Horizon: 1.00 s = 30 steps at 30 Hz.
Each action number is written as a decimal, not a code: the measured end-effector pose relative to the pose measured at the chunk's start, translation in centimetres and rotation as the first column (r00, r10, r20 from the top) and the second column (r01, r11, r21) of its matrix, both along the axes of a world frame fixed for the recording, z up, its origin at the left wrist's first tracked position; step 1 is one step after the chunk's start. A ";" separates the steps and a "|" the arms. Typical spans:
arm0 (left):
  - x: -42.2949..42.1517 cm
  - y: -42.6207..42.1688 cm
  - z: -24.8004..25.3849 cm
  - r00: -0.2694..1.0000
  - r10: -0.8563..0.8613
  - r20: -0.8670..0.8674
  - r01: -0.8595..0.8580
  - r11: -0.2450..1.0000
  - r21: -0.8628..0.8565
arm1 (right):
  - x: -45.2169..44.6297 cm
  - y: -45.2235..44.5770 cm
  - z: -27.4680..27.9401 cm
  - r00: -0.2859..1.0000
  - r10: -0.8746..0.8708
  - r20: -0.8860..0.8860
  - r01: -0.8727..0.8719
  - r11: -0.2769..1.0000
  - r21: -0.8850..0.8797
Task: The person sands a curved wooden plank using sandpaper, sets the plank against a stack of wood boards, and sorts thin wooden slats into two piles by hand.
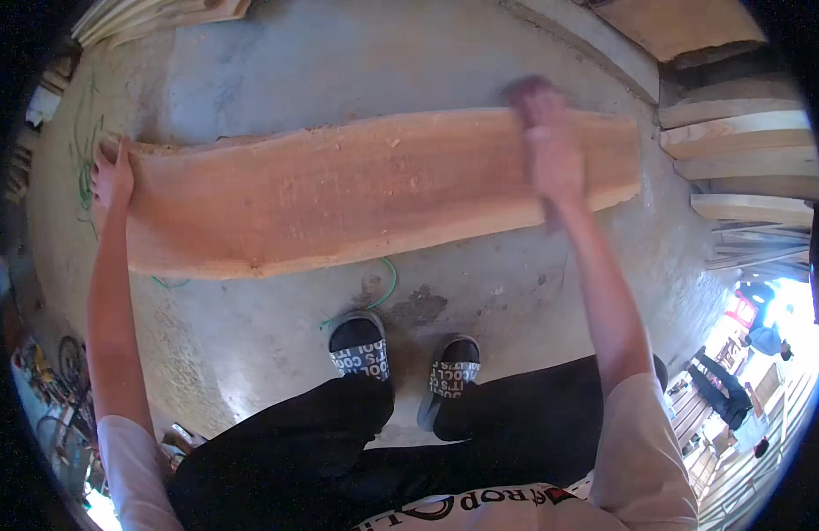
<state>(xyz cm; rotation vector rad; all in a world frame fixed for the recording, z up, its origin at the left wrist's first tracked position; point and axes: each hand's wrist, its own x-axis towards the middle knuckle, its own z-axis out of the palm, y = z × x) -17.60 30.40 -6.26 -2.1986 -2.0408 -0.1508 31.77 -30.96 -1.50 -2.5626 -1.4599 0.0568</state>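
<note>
A long wooden slab (pixel 338 190) with rough, wavy edges lies across the view, low above or on the concrete floor. At its left end my left hand (pixel 114 177) rests on the edge, thumb and fingers spread apart. My right hand (pixel 555 155) is over the right part of the slab, smeared by motion. It is on a dark brownish object (pixel 526 88) that reaches past the slab's far edge; its shape is too blurred to name. Small wood chips lie on the slab's surface.
Stacked boards (pixel 745 164) stand along the right. More planks (pixel 161 18) lie at the top left. Green string (pixel 393 279) trails on the floor (pixel 276 327) near my sandals (pixel 361 347). Two people (pixel 732 398) are in the background at the lower right. A bicycle (pixel 70 363) is at the left.
</note>
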 end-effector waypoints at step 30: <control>-0.6 1.6 -1.4 0.992 -0.099 0.077 0.093 0.993 0.076 | -4.7 5.1 -1.2 0.998 -0.046 -0.035 0.049 0.994 0.097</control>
